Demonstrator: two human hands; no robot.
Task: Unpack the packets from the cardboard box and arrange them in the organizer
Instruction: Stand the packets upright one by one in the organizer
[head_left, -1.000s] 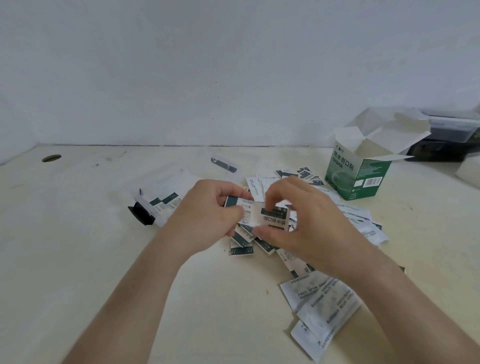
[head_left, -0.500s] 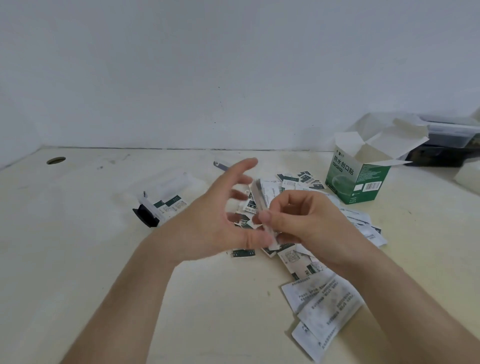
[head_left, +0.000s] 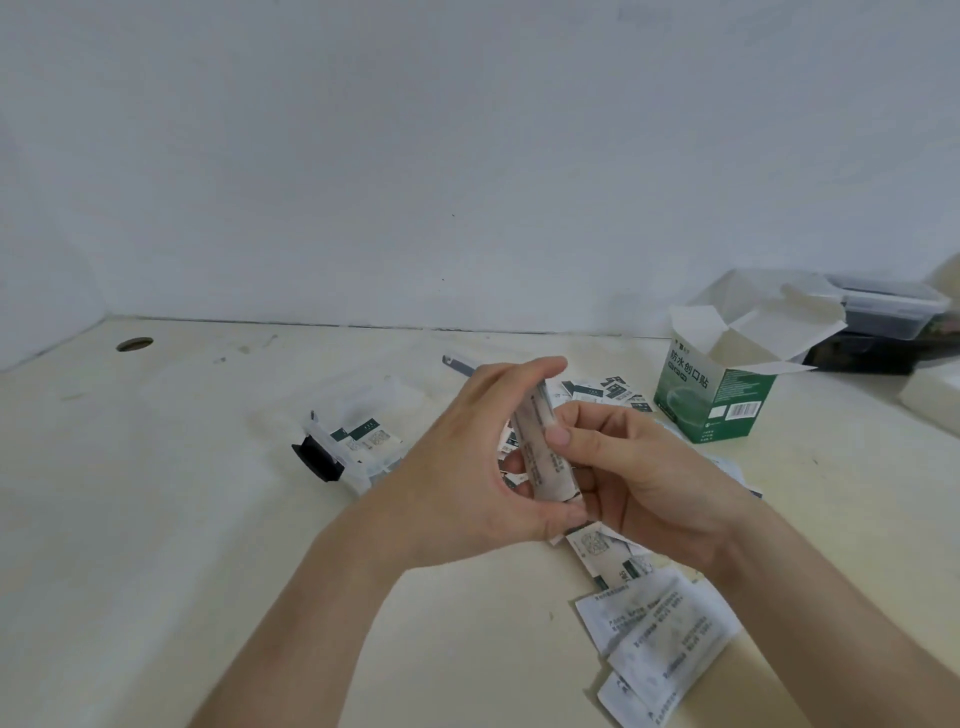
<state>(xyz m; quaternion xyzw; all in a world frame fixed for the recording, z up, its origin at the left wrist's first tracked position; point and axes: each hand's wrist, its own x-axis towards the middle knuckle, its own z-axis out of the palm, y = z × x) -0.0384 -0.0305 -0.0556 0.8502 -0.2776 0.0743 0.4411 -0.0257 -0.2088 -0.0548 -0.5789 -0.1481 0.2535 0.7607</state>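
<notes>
Pinching the flat faces of a stack of packets (head_left: 543, 452) between thumb and fingers: right grip (head_left: 649, 478). Clasped on the same stack: left grip (head_left: 467, 467), fingers over the far end, thumb under the near end. The stack is carried edge-on, clear of the table (head_left: 156, 519). Probable reason for the two-sided hold: ends and faces are pressed together so the packets line up into one tidy block before filing.

Beneath and behind the hands: loose packets (head_left: 618, 392), green and white, lying flat and overlapping on the table, apparently tipped out for sorting. Many are not yet gathered.

Near right: larger white sachets (head_left: 660, 634), printed and overlapping, lying apart from the small ones.

Left of the hands: organizer (head_left: 363, 415), clear plastic, with a black latch (head_left: 317, 460) at its near end. A few packets show through its wall. It sits near the pile, likely so each squared stack can go straight in.

Far right: cardboard box (head_left: 717, 402), green, upright, flaps open. Its contents are not visible from this angle.

Back right corner: dark containers (head_left: 883, 332), lidded, untouched.
</notes>
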